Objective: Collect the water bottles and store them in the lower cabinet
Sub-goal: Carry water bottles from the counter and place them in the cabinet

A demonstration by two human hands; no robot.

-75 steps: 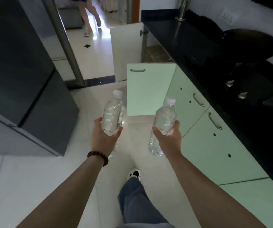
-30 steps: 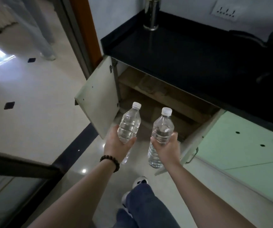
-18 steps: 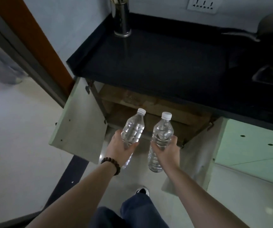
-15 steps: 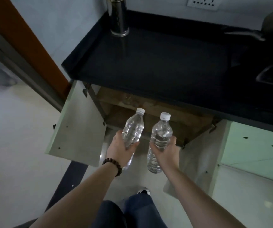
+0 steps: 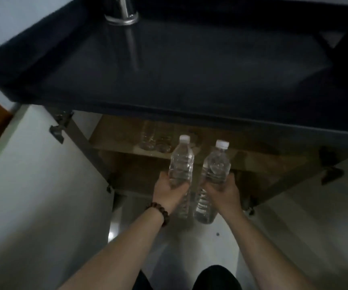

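Note:
My left hand (image 5: 168, 192) grips a clear water bottle (image 5: 181, 162) with a white cap around its middle. My right hand (image 5: 223, 192) grips a second clear bottle (image 5: 216, 166) the same way. Both bottles stand upright, side by side, in front of the open lower cabinet (image 5: 189, 164). The cabinet has a wooden shelf (image 5: 116, 149), and a few clear bottles (image 5: 155, 138) stand dimly on it under the counter edge.
A black countertop (image 5: 189, 70) overhangs the cabinet, with a steel cylinder (image 5: 122, 11) at its back. The left cabinet door (image 5: 32, 185) and the right door (image 5: 315, 206) both swing wide open. Pale floor tiles and my dark trouser legs lie below.
The view has closed in on the cabinet and tilted downward. Both hands have carried their bottles forward to the cabinet's opening, still gripping them.

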